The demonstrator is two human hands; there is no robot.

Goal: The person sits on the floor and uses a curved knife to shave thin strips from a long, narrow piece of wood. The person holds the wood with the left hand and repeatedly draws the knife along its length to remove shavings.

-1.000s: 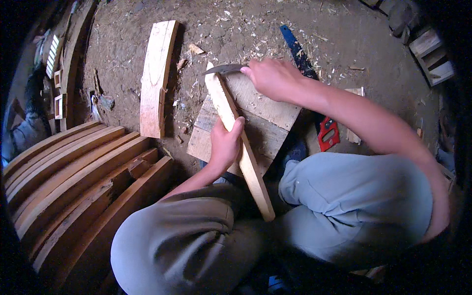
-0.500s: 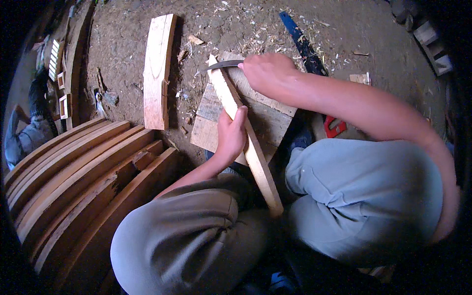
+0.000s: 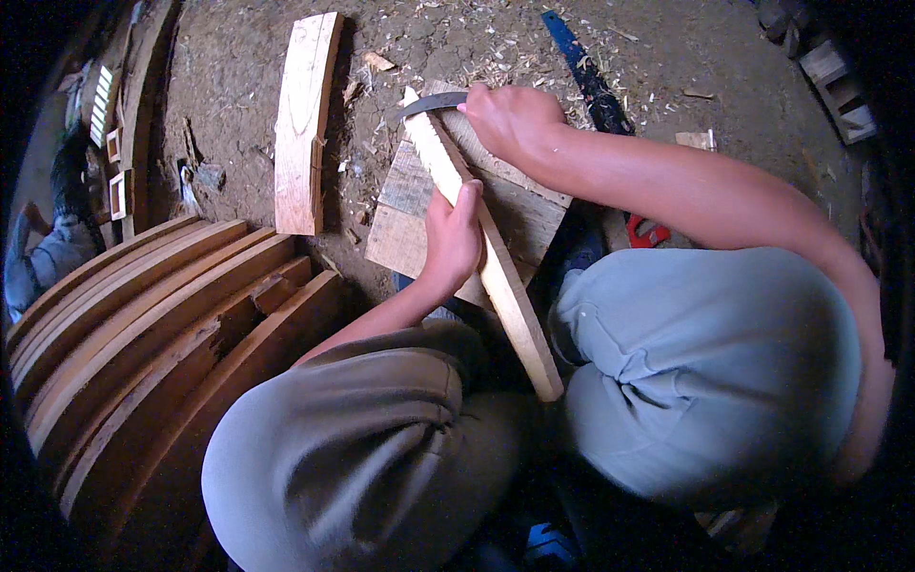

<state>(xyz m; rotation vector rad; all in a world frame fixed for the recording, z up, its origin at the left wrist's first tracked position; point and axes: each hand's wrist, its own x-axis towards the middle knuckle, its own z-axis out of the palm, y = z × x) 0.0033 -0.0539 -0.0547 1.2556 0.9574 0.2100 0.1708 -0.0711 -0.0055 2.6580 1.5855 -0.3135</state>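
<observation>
My left hand (image 3: 454, 229) is closed around the middle of a long, pale wooden strip (image 3: 510, 300). The strip slants from between my knees up over a board-topped wooden block (image 3: 398, 229), and its far end looks freshly cut and rough. My right hand (image 3: 515, 122) grips a knife with a dark, curved blade (image 3: 434, 102); its handle is hidden in my fist. The blade lies across the strip near its far tip, apart from my left hand.
Curved planks (image 3: 162, 324) are stacked at the left. Another plank (image 3: 303, 124) lies on the dirt floor among shavings. Beyond my right forearm lies a dark blue saw-like blade (image 3: 586, 71); a red handle (image 3: 648, 232) shows on the near side. Another person (image 3: 48, 253) is at far left.
The blade has shifted slightly up and left with my right hand, and its angle on the strip has changed. The strip's near end has moved a little right. Both grips are kept.
</observation>
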